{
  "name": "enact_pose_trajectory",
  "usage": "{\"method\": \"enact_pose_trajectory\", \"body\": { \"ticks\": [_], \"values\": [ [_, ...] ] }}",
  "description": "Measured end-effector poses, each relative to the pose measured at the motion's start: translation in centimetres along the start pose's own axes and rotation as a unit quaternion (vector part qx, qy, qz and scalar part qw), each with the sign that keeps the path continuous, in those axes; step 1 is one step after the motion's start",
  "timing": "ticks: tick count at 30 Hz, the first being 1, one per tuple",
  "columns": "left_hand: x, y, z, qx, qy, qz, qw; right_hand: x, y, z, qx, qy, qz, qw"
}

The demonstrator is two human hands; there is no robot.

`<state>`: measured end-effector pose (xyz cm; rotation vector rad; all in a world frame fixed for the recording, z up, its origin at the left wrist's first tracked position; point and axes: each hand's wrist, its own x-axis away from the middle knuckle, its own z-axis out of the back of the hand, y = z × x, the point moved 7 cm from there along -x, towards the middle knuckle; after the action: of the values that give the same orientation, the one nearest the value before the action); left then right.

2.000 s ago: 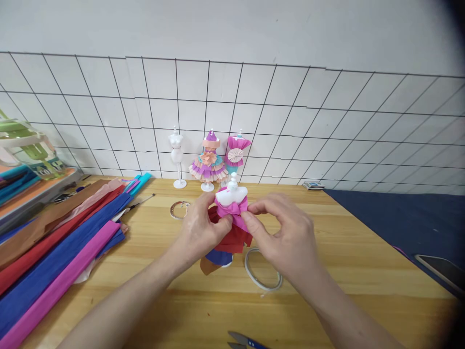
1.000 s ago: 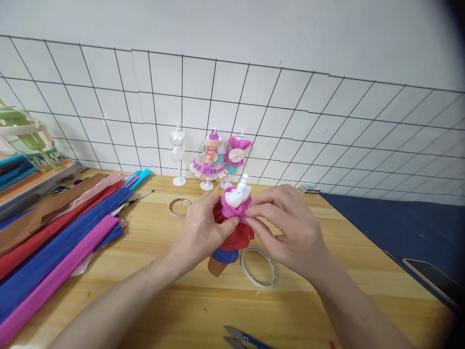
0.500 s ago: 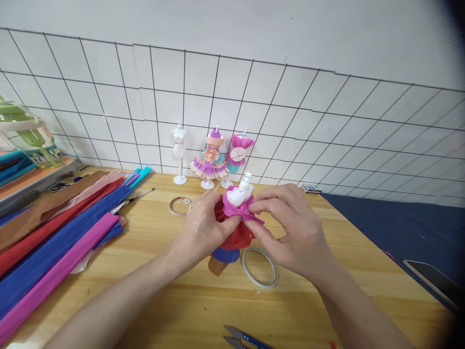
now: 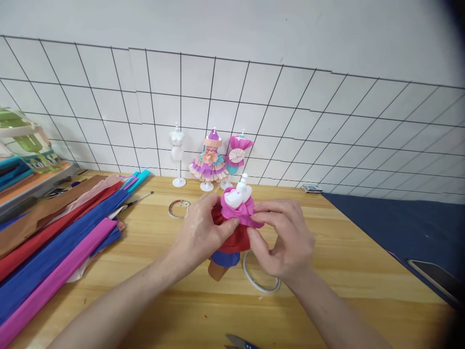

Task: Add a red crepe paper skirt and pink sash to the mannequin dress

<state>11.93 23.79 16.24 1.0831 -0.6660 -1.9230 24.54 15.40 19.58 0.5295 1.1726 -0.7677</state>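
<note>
A small white mannequin is between my hands, tilted, dressed in crepe paper. Round its chest wraps a magenta paper strip, above a red paper skirt, a blue layer and a brown piece at the bottom. My left hand grips the dressed mannequin from the left, thumb pressed on its front at the magenta edge. With thumb and fingers, my right hand holds the loose right end of the magenta strip. The left fingers behind the mannequin are hidden.
Behind stand a bare mannequin and two paper-dressed ones, a ruffled dress and a magenta top. Tape rolls and snips lie around. Crepe paper rolls fill the left. A phone lies right.
My right hand has moved slightly down and bent inward, drawing the magenta strip's end against the mannequin's side. My left hand keeps its hold. The view has shifted slightly.
</note>
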Motion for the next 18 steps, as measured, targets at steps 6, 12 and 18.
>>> {"method": "enact_pose_trajectory", "body": {
  "ticks": [6,12,18],
  "values": [
    [0.0,0.5,0.4,0.034,0.011,-0.006,0.999,-0.1,2.8,0.2,-0.061,-0.012,-0.131,0.989],
    [-0.2,0.2,1.0,0.086,-0.014,-0.009,0.996,-1.3,3.6,0.0,-0.1,-0.071,-0.09,0.988],
    [-0.8,-1.2,1.3,0.083,-0.06,-0.004,0.995,-2.8,4.8,-1.7,-0.241,-0.15,-0.164,0.945]
  ]
}}
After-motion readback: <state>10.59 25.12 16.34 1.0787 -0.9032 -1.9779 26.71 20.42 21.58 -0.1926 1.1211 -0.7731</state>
